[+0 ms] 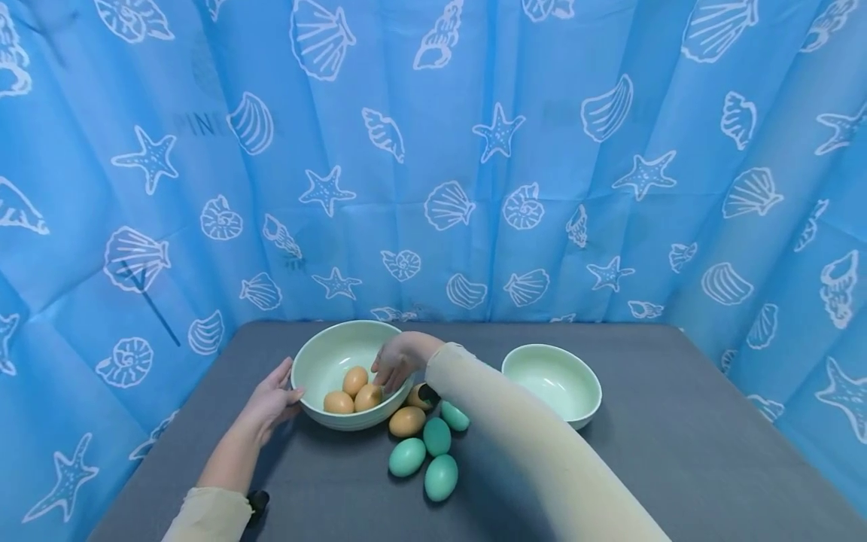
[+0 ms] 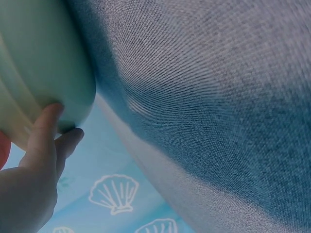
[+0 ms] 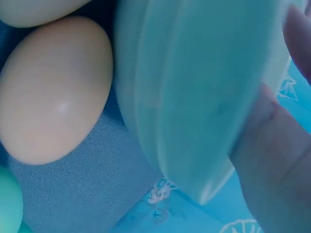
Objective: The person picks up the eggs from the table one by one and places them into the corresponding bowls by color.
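A staged tabletop booth: seashell-print blue curtain [image 1: 433,150] walls enclosing a grey-clothed table [image 1: 677,452].

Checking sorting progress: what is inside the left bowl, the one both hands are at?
Three tan eggs lie inside the left bowl. The right hand reaches over the rim onto the nearest one, and may hide part of the bowl's floor. The left hand touches the outer wall.

Pale green bowl [image 1: 318,354] upright on grey table, three brown eggs [image 1: 354,393] inside
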A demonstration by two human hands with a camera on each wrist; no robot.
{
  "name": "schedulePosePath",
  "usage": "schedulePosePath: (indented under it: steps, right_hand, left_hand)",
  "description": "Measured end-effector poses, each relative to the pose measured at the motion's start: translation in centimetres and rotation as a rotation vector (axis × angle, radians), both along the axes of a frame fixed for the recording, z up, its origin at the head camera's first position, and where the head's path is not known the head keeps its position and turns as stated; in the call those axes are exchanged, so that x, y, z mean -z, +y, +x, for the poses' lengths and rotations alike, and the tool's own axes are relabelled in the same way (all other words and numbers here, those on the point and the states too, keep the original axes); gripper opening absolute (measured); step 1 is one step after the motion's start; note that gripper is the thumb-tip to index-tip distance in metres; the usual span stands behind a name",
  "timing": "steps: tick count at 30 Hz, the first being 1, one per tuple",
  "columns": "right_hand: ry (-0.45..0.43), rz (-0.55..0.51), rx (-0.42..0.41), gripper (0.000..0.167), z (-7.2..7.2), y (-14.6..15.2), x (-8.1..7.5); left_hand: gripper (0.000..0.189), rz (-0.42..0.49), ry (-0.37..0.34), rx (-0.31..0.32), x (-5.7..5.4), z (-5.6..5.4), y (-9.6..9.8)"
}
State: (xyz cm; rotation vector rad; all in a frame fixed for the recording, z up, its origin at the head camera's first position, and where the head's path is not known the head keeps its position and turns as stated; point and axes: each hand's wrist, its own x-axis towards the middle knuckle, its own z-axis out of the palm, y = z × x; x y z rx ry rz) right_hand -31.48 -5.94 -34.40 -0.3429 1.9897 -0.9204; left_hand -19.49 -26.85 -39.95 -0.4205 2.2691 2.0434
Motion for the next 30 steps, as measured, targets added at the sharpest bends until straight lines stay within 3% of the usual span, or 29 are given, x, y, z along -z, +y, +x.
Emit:
schedulePosePath:
  steps: [12,22,30]
  right_hand:
    - [0.077,-0.121,0.078,0.037,0.8,3.4,-1.9]
    - [0.126,-0.185,0.270,0.034,1.0,7.2,-1.8]
    - [0.174,-0.177,0.250,0.033,1.2,9.3,-1.1]
  left_hand:
    - [0.072,0.016,-0.003,0.018,-0.1,-0.1,-0.3]
    - [0.072,0.019,-0.004,0.008,0.0,-0.1,-0.2]
    - [0.072,0.020,0.000,0.014,0.0,0.0,-0.2]
